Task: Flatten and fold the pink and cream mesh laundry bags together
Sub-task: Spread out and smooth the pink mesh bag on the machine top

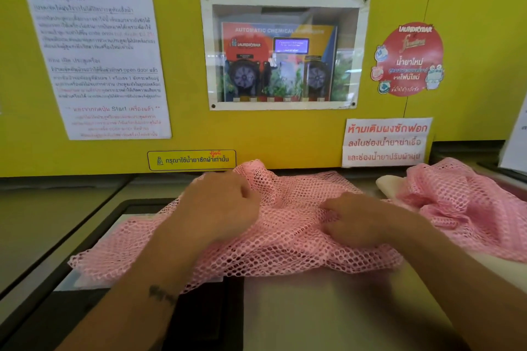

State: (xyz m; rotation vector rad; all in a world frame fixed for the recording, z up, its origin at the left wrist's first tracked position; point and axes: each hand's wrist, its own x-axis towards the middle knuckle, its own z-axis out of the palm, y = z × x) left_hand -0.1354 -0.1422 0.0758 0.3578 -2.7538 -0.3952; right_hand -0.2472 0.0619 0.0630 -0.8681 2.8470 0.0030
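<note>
Lying under left hand (225,208) and right hand (359,219): pink mesh bag (285,248).

grey machine top (328,308) below a yellow wall, black-framed panel (119,308) set in its left side, pink mesh bag (285,236) spread across both, second pink mesh heap (462,202) at right, cream piece (389,182) beside it

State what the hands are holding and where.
Left hand bunches the pink mesh bag near its far edge; right hand presses its middle.
</note>
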